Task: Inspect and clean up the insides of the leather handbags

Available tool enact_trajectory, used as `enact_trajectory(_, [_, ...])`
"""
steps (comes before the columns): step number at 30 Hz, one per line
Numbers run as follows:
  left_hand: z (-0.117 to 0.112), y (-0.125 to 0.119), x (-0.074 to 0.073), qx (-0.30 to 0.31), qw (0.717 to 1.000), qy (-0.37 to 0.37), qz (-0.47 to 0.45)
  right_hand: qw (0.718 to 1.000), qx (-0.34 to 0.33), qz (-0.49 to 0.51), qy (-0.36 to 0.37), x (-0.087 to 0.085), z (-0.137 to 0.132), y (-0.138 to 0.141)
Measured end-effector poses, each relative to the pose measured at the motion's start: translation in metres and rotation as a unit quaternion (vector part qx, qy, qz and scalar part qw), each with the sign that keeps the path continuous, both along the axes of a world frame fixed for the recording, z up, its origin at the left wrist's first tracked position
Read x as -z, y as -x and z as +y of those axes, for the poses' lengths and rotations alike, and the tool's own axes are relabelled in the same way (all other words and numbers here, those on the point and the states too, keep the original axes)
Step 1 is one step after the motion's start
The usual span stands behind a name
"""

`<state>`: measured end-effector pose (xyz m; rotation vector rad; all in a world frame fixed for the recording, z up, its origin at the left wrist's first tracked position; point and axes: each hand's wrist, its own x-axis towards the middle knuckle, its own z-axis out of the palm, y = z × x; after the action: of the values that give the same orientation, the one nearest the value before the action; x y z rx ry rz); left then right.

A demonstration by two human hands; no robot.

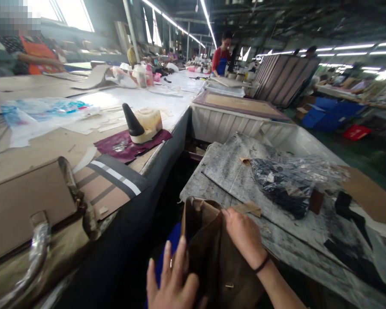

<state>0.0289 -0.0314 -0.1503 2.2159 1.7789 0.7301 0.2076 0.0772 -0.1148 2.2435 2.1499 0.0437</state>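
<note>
A brown leather bag stands low in the middle of the head view, its mouth open toward me. My left hand lies against the bag's near left side with fingers spread and straight. My right hand is on the bag's upper right edge, fingers curled over the rim and hidden inside it. A black band circles the right wrist. A small metal fitting shows on the bag's front.
A scuffed grey work surface to the right bears a clear bag of black parts and black scraps. A long table on the left holds cardboard, a maroon leather piece and a glue bottle. People stand further off.
</note>
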Motion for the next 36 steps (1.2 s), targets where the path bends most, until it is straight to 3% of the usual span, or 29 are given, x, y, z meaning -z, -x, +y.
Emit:
enact_trajectory(3, [0.005,0.054,-0.001,-0.094,0.984,0.108,-0.103,0.999,-0.036,0.029,-0.008,-0.016,-0.014,-0.003])
enact_trajectory(5, [0.01,0.078,-0.002,-0.152,0.948,0.188,-0.206,0.994,-0.071,0.077,-0.003,-0.019,-0.022,-0.005])
enact_trajectory(7, [0.018,0.087,-0.005,-0.158,0.913,0.236,-0.293,0.988,-0.09,0.124,0.002,-0.016,-0.027,-0.008])
enact_trajectory(9, [0.029,0.084,-0.008,-0.123,0.896,0.268,-0.331,0.982,-0.098,0.161,0.007,-0.008,-0.028,-0.012])
enact_trajectory(13, [0.054,0.067,-0.011,-0.007,0.907,0.27,-0.322,0.978,-0.099,0.185,0.015,0.004,-0.026,-0.017])
enact_trajectory(16, [0.068,0.058,-0.005,-0.002,0.905,0.261,-0.336,0.982,-0.089,0.167,0.009,0.003,-0.028,-0.015])
enact_trajectory(19, [0.075,0.059,-0.007,-0.016,0.885,0.283,-0.37,0.99,-0.055,0.128,-0.001,0.0,-0.03,-0.021])
enact_trajectory(23, [0.072,0.07,-0.037,0.037,0.877,0.282,-0.388,0.996,0.056,0.067,-0.029,0.011,-0.032,-0.048])
enact_trajectory(27, [0.066,0.073,-0.064,0.106,0.868,0.319,-0.366,0.989,0.102,0.108,-0.01,0.043,-0.029,-0.066])
enact_trajectory(29, [0.065,0.071,-0.065,0.12,0.851,0.347,-0.375,0.988,0.088,0.125,0.021,0.058,-0.022,-0.062])
enact_trajectory(31, [0.067,0.071,-0.061,0.117,0.841,0.357,-0.389,0.991,0.052,0.125,-0.012,0.064,-0.014,-0.048])
enact_trajectory(33, [0.069,0.072,-0.057,0.109,0.837,0.362,-0.395,0.984,-0.018,0.137,-0.112,0.057,-0.007,-0.03])
enact_trajectory(36, [0.07,0.077,-0.056,0.1,0.835,0.377,-0.388,0.941,-0.16,0.203,-0.22,0.03,-0.005,0.001])
